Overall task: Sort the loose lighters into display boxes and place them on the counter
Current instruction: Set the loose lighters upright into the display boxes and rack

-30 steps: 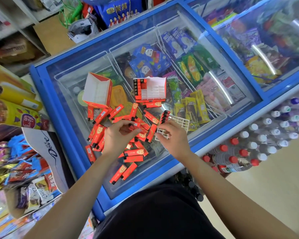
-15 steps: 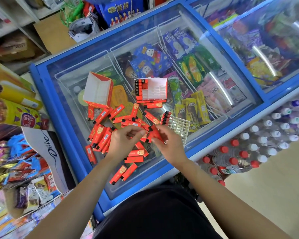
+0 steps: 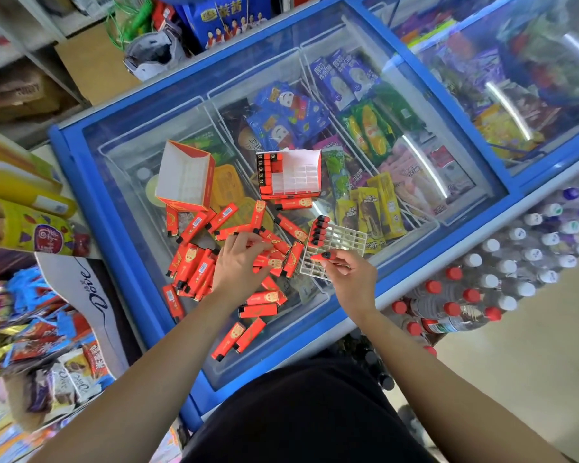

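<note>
Right hand [image 3: 351, 279] has one red lighter [image 3: 324, 255] pinched between thumb and fingertips, right over the near edge of the white grid insert [image 3: 343, 240], which has a few lighters standing along its 9 o'clock side. Left hand [image 3: 238, 267] is down on the loose lighters [image 3: 194, 272] piled on the freezer lid [image 3: 121, 152], fingers curled, can't tell if it's grabbed one. Part-filled display box [image 3: 295, 177] sits at 12 o'clock from the hands, empty box [image 3: 184, 175] at 10.

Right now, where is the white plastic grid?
In the head view, the white grid lies on the freezer lid, right of the loose lighters, just beyond the right hand, which holds a lighter over it.
</note>
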`<state>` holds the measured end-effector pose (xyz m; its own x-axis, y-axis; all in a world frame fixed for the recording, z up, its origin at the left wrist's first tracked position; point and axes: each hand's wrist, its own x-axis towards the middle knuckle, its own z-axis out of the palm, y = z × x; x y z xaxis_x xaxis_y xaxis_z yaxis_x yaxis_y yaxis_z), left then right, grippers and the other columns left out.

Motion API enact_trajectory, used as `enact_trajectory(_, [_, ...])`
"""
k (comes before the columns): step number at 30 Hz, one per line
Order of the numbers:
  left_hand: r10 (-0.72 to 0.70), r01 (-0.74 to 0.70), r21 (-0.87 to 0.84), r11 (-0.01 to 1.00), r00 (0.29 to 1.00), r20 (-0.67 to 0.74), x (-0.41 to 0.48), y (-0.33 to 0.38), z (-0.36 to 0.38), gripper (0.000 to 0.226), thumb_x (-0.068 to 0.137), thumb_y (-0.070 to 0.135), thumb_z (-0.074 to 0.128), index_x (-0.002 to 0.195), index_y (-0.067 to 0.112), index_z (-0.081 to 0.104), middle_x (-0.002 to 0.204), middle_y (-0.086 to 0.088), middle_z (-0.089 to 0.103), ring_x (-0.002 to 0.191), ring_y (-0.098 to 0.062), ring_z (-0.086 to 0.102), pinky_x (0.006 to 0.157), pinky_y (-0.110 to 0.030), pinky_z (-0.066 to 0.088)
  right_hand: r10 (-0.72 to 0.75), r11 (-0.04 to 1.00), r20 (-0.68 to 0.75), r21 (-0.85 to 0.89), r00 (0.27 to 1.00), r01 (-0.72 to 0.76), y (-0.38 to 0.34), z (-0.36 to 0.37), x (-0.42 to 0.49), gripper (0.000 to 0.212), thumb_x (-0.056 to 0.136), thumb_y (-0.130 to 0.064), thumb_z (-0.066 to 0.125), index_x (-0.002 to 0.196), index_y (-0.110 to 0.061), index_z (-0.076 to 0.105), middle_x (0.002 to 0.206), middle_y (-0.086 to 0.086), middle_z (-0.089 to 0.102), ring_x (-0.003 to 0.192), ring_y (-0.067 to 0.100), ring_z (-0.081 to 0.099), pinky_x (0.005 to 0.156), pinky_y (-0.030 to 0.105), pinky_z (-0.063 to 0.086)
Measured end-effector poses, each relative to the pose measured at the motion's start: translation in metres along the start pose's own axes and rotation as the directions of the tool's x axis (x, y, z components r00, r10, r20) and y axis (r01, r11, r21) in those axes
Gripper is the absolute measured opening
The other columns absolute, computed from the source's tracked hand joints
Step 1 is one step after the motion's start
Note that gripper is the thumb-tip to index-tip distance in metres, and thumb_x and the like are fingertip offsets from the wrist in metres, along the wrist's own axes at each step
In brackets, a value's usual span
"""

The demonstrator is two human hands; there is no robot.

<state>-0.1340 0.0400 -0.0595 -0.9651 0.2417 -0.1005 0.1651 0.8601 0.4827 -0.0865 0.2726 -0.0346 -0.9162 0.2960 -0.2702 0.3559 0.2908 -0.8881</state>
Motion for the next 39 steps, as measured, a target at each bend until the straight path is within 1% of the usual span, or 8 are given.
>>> enact_trajectory(4, [0.005,-0.005,-0.030,1.000,1.000,0.012,-0.008,-0.007,0.000,0.037,0.076,0.018,0.082,0.111,0.026,0.075,0.125,0.002,0.057,0.117,-0.027,0.047,0.083,-0.040,0.052,-0.019,1.000,-0.044,0.004,0.999,0.019,0.010,0.008,0.004,0.015,0.085,-0.009,0.077,0.100,-0.007,0.075,0.092,0.002,0.075,0.088,0.011,0.073,0.084,0.030,0.060])
enact_trajectory(11, [-0.057,0.053,-0.068,0.996,0.997,-0.052,-0.018,-0.015,0.004,0.032,0.083,0.019,0.079,0.114,0.018,0.075,0.124,-0.001,0.057,0.114,-0.028,0.048,0.089,-0.039,0.049,-0.177,0.982,-0.080,-0.077,0.981,0.171,0.010,0.015,0.008,0.012,0.083,-0.002,0.077,0.094,-0.006,0.074,0.086,0.002,0.072,0.083,0.018,0.073,0.079,0.021,0.059])
enact_trajectory(15, [-0.072,0.072,-0.009,0.997,0.995,-0.065,-0.019,-0.020,0.000,0.028,0.087,0.020,0.075,0.115,0.018,0.074,0.115,-0.002,0.061,0.107,-0.027,0.056,0.089,-0.048,0.051,-0.239,0.963,-0.033,-0.138,0.970,0.232,0.012,0.021,0.015,0.010,0.080,-0.005,0.081,0.088,-0.007,0.076,0.083,0.003,0.073,0.078,0.016,0.072,0.073,0.031,0.062])
enact_trajectory(19, [-0.114,0.117,0.055,0.992,0.991,-0.065,-0.019,-0.019,-0.003,0.028,0.086,0.025,0.075,0.114,0.022,0.075,0.110,0.002,0.065,0.106,-0.028,0.057,0.092,-0.048,0.043,-0.167,0.977,-0.037,-0.144,0.985,0.161,0.018,0.024,0.020,0.010,0.080,-0.008,0.082,0.088,-0.007,0.076,0.084,0.004,0.075,0.078,0.016,0.073,0.074,0.035,0.062])
enact_trajectory(23, [-0.176,0.180,0.055,0.982,0.982,-0.066,-0.019,-0.016,-0.003,0.027,0.086,0.029,0.075,0.113,0.025,0.074,0.112,0.003,0.064,0.111,-0.027,0.053,0.094,-0.048,0.036,-0.107,0.989,-0.021,-0.101,0.994,0.105,0.018,0.024,0.021,0.014,0.080,-0.010,0.082,0.091,-0.007,0.076,0.087,0.004,0.076,0.084,0.014,0.074,0.079,0.023,0.060])
enact_trajectory(29, [-0.158,0.161,-0.153,0.975,0.987,0.033,-0.011,-0.029,-0.006,0.034,0.078,0.021,0.083,0.110,0.024,0.075,0.106,0.004,0.071,0.103,-0.022,0.063,0.094,-0.046,0.048,0.011,1.000,0.035,0.004,0.999,-0.011,0.016,0.016,0.013,0.030,0.081,-0.023,0.082,0.106,-0.011,0.071,0.096,-0.003,0.074,0.091,0.006,0.071,0.080,0.020,0.057])
enact_trajectory(35, [-0.172,0.178,-0.239,0.955,0.984,0.047,-0.007,-0.027,-0.016,0.027,0.078,0.014,0.084,0.104,0.014,0.077,0.102,0.001,0.073,0.095,-0.019,0.065,0.083,-0.028,0.051,0.010,0.999,0.076,-0.041,0.997,-0.007,0.013,0.018,-0.009,0.015,0.086,-0.021,0.078,0.099,-0.020,0.070,0.086,-0.009,0.071,0.082,-0.001,0.065,0.074,0.012,0.051])
enact_trajectory(39, [-0.173,0.173,-0.277,0.945,0.985,0.024,-0.008,-0.023,-0.021,0.020,0.085,0.019,0.078,0.104,0.020,0.077,0.101,0.009,0.073,0.096,-0.013,0.064,0.085,-0.034,0.054,-0.127,0.979,0.237,-0.129,0.963,0.160,0.012,0.032,-0.019,0.009,0.086,-0.018,0.076,0.095,-0.016,0.073,0.086,-0.008,0.072,0.079,0.002,0.067,0.074,0.016,0.055])
